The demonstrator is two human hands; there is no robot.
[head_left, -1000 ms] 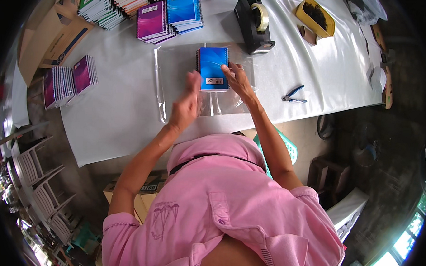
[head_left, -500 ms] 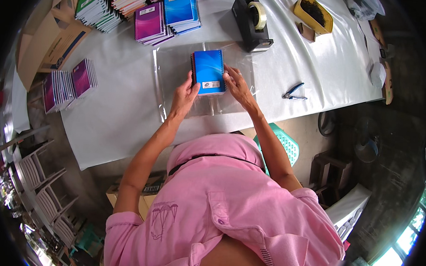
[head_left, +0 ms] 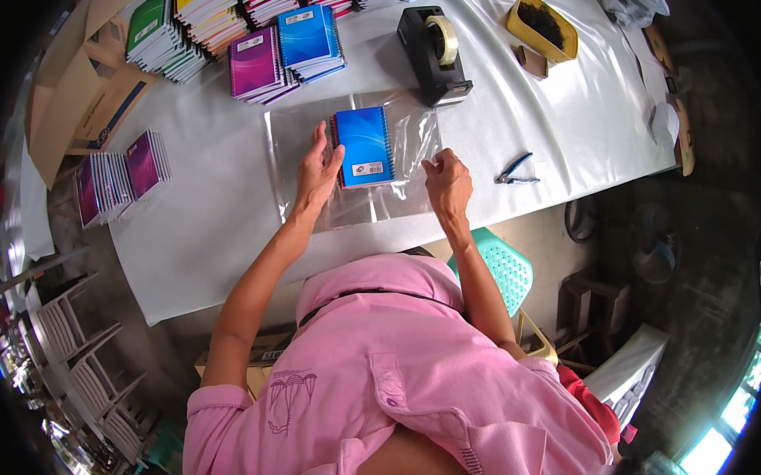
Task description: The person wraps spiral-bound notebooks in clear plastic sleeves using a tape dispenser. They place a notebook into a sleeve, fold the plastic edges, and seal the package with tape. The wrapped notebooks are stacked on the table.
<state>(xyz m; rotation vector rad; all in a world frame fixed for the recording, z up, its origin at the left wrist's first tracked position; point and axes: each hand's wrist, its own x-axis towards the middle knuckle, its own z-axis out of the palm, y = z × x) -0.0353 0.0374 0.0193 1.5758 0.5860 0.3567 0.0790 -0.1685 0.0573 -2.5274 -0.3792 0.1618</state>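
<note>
Left hand (head_left: 317, 174) steadies the blue notebook stack (head_left: 363, 146) lying on the clear plastic sheet (head_left: 404, 183), right hand (head_left: 447, 183) pinches that sheet's edge, so I judge wrapping barely started, folding and taping left.

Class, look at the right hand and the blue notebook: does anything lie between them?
Only clear plastic sheet lies between the right hand and the blue spiral notebook; the fingers pinch that sheet's edge. The left hand already touches the notebook.

Blue spiral notebook (head_left: 364, 146), clear plastic sheet (head_left: 313, 133), white tablecloth (head_left: 211, 222), black tape dispenser (head_left: 434, 46).
</note>
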